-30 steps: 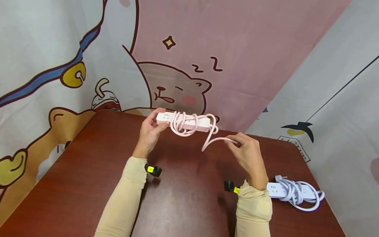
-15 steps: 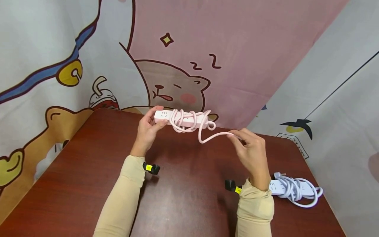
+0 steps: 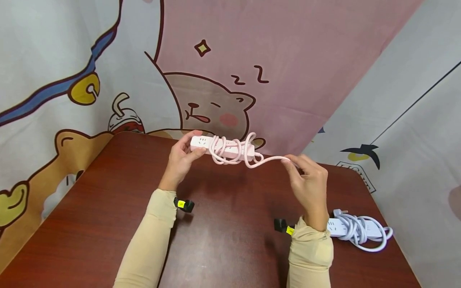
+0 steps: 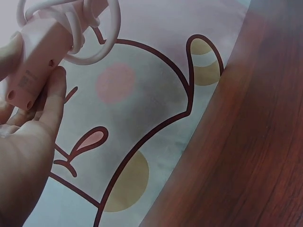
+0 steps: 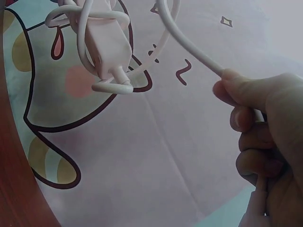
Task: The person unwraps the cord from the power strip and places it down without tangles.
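Observation:
My left hand (image 3: 181,162) grips the left end of a pink-and-white power strip (image 3: 231,151), held up above the table's far part. Its thumb is on the near side and its fingers are behind. Several turns of pink cord (image 3: 268,159) wrap round the strip. A free length of that cord runs rightward to my right hand (image 3: 310,184), which pinches it between thumb and forefinger. The right wrist view shows the other fingers curled round the cord, with part of a pink plug (image 5: 256,205) below them. In the left wrist view the strip's end (image 4: 29,80) sits between thumb and fingers.
A second power strip (image 3: 336,227), white with a bluish cord wound round it, lies on the brown table (image 3: 223,240) at the right, partly behind my right sleeve. A printed curtain (image 3: 288,48) stands right behind the table's far edge.
My right hand has moved right and slightly up, drawing the free cord straighter. The cord's low bend has risen close to the strip's right end. My left hand keeps its hold.

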`<state>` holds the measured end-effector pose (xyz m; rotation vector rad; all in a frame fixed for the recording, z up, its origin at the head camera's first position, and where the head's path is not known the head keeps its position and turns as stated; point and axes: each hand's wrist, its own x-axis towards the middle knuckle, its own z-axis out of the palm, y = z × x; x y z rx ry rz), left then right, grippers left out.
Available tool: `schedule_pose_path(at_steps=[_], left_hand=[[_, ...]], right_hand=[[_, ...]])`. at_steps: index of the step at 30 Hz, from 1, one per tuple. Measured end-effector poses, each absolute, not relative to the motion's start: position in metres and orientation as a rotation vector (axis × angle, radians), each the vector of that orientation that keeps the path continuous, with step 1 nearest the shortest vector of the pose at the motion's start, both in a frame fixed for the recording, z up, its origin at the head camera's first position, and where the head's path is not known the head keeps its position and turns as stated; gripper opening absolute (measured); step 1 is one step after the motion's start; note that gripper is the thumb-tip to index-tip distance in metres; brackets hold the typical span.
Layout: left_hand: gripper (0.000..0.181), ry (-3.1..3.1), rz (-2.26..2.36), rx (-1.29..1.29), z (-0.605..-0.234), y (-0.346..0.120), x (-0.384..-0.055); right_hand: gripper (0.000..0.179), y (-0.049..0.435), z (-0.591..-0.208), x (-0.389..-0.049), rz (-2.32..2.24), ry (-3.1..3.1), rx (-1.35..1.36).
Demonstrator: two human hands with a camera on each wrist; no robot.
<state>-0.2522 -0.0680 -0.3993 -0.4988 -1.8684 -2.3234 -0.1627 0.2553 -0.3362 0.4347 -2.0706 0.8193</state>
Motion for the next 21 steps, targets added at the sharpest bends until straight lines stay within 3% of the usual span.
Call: schedule_pose_path(at_steps=[21], left_hand=[[0.052,-1.946,-2.344,-0.622,-0.4021,-0.0693,-0.2515]], right_hand=[[0.011,0.2585,-0.3400,-0.1660,0.865,-1.977,0.176]])
